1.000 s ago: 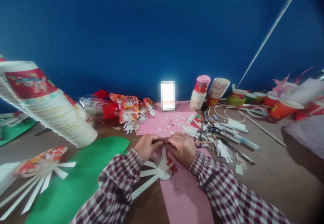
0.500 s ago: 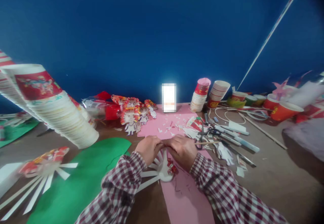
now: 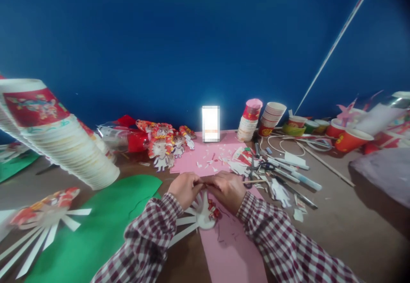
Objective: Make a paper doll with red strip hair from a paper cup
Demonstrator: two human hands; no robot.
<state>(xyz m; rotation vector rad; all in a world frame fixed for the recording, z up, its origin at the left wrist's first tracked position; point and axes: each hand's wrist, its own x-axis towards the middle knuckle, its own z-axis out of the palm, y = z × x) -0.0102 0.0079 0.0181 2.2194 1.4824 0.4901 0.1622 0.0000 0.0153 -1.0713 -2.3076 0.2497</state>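
Note:
My left hand (image 3: 183,189) and my right hand (image 3: 228,189) meet fingertip to fingertip over a pink paper sheet (image 3: 230,249). Both are closed in a pinch on a strip of a cut-open paper cup (image 3: 200,214), whose round white base lies under them with white strips fanning out to the left. A thin wooden stick (image 3: 256,182) pokes out to the right from under my right hand. Both sleeves are red-and-white plaid.
A long leaning stack of paper cups (image 3: 54,140) fills the left. Another cut-open cup (image 3: 41,219) lies by a green sheet (image 3: 96,231). Paper figures (image 3: 163,144), a bright phone (image 3: 210,123), cup stacks (image 3: 261,118), scissors and pens (image 3: 282,172) and red bowls (image 3: 350,140) crowd the back.
The view has shifted slightly; my hands stay pinched together on the cup strip over the pink sheet, almost where they were.

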